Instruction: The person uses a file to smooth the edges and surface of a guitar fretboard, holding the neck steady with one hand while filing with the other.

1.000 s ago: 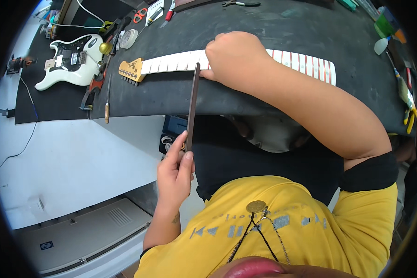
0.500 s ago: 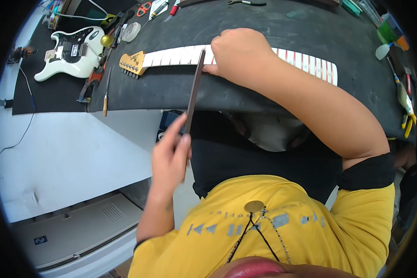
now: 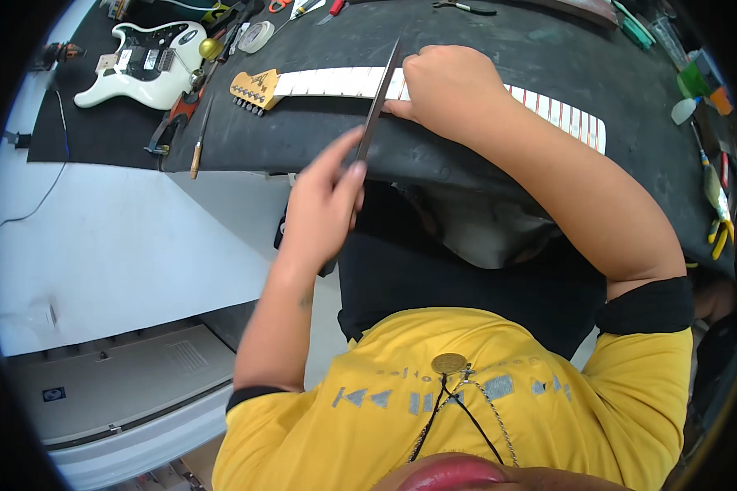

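Note:
A guitar neck (image 3: pixel 329 83) lies across the dark bench, its wooden headstock (image 3: pixel 255 90) with tuners pointing left. White strips cover the fingerboard, and reddish fret lines show between them toward the right end. My right hand (image 3: pixel 452 86) is closed over the middle of the neck, the thumb along its near edge. From the near side, my left hand (image 3: pixel 326 203) grips a long, dark, flat file (image 3: pixel 382 96) by its near end. The file crosses the neck just left of my right hand, its tip reaching past the far edge.
A white guitar body (image 3: pixel 143 69) rests at the left, beside an orange-and-black clamp (image 3: pixel 172 123) and a wooden-handled tool (image 3: pixel 197 151). A tape roll (image 3: pixel 256 37) sits behind the headstock. Yellow-handled pliers (image 3: pixel 718 213) lie at the right, and smaller pliers (image 3: pixel 464 7) at the back.
My left hand has pushed the file forward and slightly right, so more of it extends beyond the neck. My right hand keeps its hold. The whole view has shifted a little.

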The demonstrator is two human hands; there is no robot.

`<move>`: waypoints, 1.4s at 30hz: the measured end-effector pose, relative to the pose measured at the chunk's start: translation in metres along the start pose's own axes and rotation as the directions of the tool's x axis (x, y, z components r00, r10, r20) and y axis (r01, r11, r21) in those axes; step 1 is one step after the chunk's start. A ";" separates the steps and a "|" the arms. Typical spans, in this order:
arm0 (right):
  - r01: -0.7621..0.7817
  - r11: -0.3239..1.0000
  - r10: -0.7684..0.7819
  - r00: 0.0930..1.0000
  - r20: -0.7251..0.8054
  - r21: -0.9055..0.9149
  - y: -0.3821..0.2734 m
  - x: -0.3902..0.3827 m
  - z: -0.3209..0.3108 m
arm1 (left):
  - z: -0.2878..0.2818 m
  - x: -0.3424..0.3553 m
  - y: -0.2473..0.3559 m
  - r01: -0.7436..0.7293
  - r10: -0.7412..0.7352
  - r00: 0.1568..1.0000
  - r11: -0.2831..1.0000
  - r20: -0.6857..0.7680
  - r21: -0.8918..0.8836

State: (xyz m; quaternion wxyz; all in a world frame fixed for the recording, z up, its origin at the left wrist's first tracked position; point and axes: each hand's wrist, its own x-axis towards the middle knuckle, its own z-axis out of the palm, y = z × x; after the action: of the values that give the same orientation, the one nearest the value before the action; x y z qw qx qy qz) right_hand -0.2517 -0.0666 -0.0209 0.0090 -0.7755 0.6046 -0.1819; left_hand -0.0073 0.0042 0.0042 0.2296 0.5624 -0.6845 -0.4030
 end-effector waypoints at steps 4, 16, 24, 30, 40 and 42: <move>0.030 1.000 -0.030 0.999 -0.028 -0.001 -0.002 -0.001 0.004 | -0.010 -0.102 -0.043 -0.027 0.028 0.999 0.999 -0.026 0.036; -0.010 1.000 0.010 1.000 0.007 0.005 -0.004 0.000 0.001 | -0.010 -0.079 -0.034 -0.093 0.098 0.995 0.988 -0.036 0.125; 0.066 0.998 -0.066 0.994 -0.089 0.000 -0.001 -0.001 0.002 | 0.008 0.063 0.034 -0.015 0.014 0.999 1.000 0.034 0.023; 0.052 0.999 -0.051 0.997 -0.066 0.011 -0.003 -0.003 0.005 | -0.004 -0.061 -0.036 -0.076 0.083 0.995 0.991 -0.062 0.113; 0.068 0.997 -0.068 0.997 -0.021 0.026 -0.008 0.002 0.001 | 0.001 0.050 0.029 -0.004 0.005 1.000 0.999 -0.016 0.048; 0.049 0.998 -0.047 0.998 -0.040 0.049 -0.001 0.000 0.002 | 0.005 0.050 0.027 0.000 0.000 1.000 1.000 -0.001 0.017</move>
State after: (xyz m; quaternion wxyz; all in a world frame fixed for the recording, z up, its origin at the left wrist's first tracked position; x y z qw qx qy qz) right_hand -0.2498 -0.0669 -0.0228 0.0124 -0.7855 0.5813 -0.2120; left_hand -0.0400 -0.0410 0.0162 0.2252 0.5644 -0.6879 -0.3969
